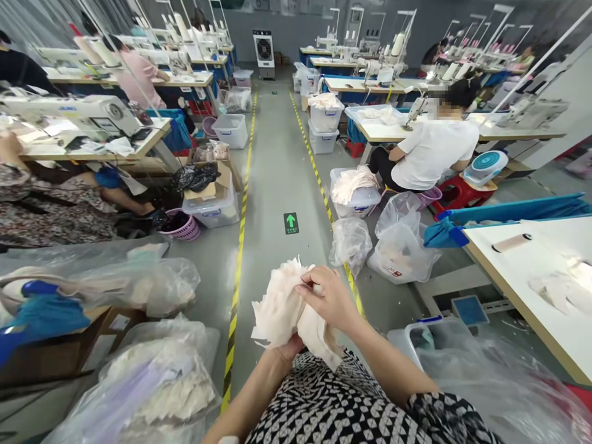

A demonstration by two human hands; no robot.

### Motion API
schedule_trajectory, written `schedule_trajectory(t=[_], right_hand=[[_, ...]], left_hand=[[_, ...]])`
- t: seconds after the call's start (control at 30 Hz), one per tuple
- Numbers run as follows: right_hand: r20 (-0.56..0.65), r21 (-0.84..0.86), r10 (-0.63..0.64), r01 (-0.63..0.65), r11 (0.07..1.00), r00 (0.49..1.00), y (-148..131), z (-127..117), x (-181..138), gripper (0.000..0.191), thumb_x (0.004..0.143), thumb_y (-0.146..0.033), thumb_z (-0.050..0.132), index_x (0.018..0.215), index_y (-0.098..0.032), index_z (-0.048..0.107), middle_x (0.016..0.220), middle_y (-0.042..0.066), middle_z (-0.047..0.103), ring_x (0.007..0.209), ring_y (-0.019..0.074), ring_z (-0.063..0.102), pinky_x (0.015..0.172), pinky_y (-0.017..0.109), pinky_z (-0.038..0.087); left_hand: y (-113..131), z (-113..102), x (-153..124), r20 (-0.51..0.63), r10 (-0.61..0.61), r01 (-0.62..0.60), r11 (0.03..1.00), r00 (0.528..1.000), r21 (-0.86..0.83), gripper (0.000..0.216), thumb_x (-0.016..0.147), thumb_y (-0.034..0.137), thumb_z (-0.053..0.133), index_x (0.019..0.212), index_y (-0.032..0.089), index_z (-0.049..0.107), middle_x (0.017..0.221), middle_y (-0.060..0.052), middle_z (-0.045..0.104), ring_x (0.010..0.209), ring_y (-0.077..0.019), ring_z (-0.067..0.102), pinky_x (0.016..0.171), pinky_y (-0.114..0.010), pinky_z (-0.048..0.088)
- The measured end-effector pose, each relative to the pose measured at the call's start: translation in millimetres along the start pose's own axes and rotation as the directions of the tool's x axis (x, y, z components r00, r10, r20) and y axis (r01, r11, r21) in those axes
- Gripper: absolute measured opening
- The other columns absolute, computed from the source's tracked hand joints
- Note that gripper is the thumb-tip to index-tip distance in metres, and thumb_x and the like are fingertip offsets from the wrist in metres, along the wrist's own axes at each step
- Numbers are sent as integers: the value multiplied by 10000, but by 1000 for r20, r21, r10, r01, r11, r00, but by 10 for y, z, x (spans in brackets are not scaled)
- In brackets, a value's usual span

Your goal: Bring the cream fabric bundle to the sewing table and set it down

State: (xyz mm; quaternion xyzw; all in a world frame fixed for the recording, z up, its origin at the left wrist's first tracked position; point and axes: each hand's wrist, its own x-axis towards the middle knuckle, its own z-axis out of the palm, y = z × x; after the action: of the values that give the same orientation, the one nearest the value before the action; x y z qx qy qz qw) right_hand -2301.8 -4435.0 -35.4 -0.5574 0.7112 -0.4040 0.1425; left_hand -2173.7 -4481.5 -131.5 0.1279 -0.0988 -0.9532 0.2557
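1. Centrally, near the camera, both hands hold a stack of cream fabric pieces [282, 308]: thin, soft, ragged-edged cut shapes, fanned loosely at the top.
2. Right hand [329, 297] is clamped on the stack's upper edge, fingers curled over it.
3. Left hand [287, 349] grips the stack from beneath; mostly hidden behind the cloth.
4. Clear plastic bag [157, 382], near left, crinkled and glossy, holds pale off-white fabric pieces.
5. Further clear bag [139, 280], left, holds cream cloth; blue cloth lies beside it.
6. Clear plastic bin [358, 198], beyond the hands on the right of the aisle, is heaped with cream fabric.
7. Two translucent bags [398, 243] stand just beside that bin on the grey floor.
8. White table [546, 277], right, carries a beige thread cone lying flat.
9. Yellow-black striped tape [238, 259] runs along the aisle.
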Motion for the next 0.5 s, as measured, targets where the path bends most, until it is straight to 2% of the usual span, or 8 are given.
schedule_trajectory(t=[0.13,0.27,0.4,0.5], right_hand=[[-19,21,23,-22,1000,1000,59,76,369,119,920,-187,676,825,-233,620,824,-37,680,824,175,606,787,331,374],[-30,34,33,-32,999,999,176,111,714,115,937,-202,646,828,-238,639,791,-32,658,801,177,594,784,341,371],[-35,66,-12,14,998,999,386,138,1101,111,960,-220,607,881,-256,677,799,-25,667,803,182,612,784,349,393],[-53,75,-133,137,988,990,590,138,1418,151,987,-254,558,909,-261,687,829,-7,694,811,199,636,760,354,418]], left_hand=[[251,-116,296,-38,-36,35,999,999,-38,415,911,575,653,1179,270,735,1211,-46,722,1394,-332,484,1213,-489,358],[401,-180,609,-59,-65,64,998,996,-15,462,897,620,647,1194,277,734,1197,-49,728,1393,-323,492,1201,-440,384],[587,-73,1002,-3,-44,44,999,999,-13,486,879,626,676,1199,265,741,1192,-57,735,1303,-333,578,1182,-463,407],[678,59,1308,45,-9,9,1000,999,12,443,816,588,772,1108,255,783,1177,-58,745,1258,-350,608,1176,-475,410]])
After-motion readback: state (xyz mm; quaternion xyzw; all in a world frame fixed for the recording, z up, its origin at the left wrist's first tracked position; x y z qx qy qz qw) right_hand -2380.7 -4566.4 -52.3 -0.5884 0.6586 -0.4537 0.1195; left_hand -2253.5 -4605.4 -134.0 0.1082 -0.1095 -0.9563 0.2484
